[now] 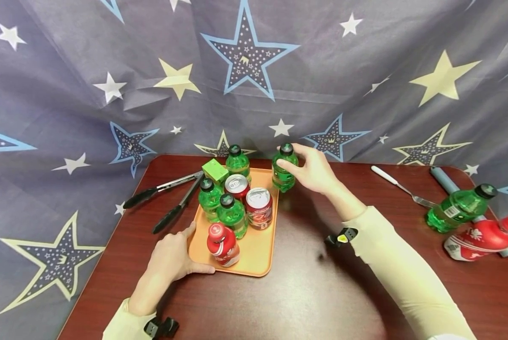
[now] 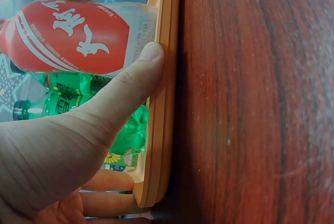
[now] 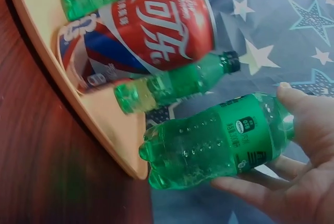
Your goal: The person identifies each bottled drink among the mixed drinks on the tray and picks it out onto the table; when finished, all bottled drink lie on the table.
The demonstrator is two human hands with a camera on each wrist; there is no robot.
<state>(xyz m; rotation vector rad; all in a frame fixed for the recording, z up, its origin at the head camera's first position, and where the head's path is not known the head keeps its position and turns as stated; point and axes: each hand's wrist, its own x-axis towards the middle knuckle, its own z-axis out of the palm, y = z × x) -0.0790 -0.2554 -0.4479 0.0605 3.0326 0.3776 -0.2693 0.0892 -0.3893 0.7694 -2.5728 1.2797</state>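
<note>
An orange tray (image 1: pixel 258 255) lies on the dark red table and carries several green bottles, two red cans (image 1: pixel 259 208) and a red bottle (image 1: pixel 222 244). My right hand (image 1: pixel 315 169) grips a green bottle (image 1: pixel 284 167) at the tray's far right corner; the right wrist view shows that green bottle (image 3: pixel 219 140) at the tray edge (image 3: pixel 112 130). My left hand (image 1: pixel 173 257) holds the tray's near left corner, thumb (image 2: pixel 130 85) laid along the rim (image 2: pixel 162 104) beside the red bottle (image 2: pixel 68 36).
Black tongs (image 1: pixel 168 198) lie left of the tray, with a small green box (image 1: pixel 214 170) at its far edge. On the right are a fork (image 1: pixel 400 186), a green bottle (image 1: pixel 458 208), a red bottle (image 1: pixel 479 238) and a blue-grey tube (image 1: pixel 445 182). A star-patterned cloth hangs behind.
</note>
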